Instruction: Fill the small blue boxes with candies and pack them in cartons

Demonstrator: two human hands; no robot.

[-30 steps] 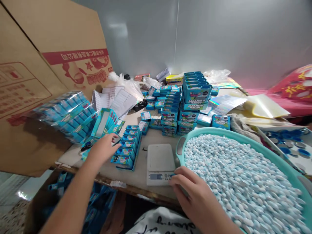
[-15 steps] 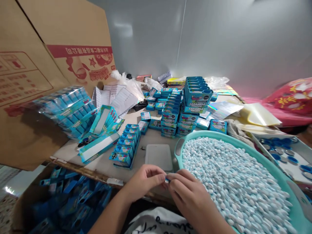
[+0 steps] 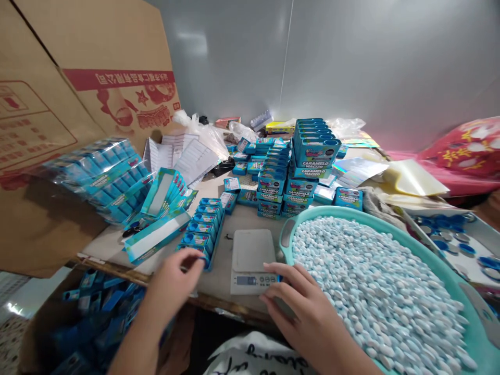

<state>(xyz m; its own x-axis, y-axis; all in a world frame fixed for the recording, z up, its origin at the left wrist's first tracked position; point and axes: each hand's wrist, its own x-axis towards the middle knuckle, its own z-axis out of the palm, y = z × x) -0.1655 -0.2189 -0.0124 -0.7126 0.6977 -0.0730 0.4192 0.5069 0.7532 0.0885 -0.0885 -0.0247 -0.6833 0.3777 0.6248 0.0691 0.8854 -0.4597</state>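
My left hand [image 3: 175,278] is over the near end of a row of small blue candy boxes [image 3: 201,226], its thumb and fingertips pinched together against the nearest box. What they pinch, if anything, I cannot make out. My right hand [image 3: 299,299] is at the front right corner of a white digital scale [image 3: 253,250], thumb and forefinger apart. A small blue piece [image 3: 279,279] shows inside that hand's curl, mostly hidden by fingers. To its right sits a large teal basin [image 3: 287,252] full of white and pale blue candies [image 3: 375,291].
Stacked blue boxes [image 3: 312,156] stand behind the scale. At left are flattened display cartons [image 3: 156,237], a wrapped pack [image 3: 105,177] and a large cardboard box [image 3: 128,47]. Below the table edge lie many blue boxes [image 3: 113,323]. A tray [image 3: 482,242] of blue and silver round pieces is far right.
My hands have come apart from their shared pinch on a small blue piece. The left has moved left to the box row; the right's fingers have opened out, uncovering the scale's display.
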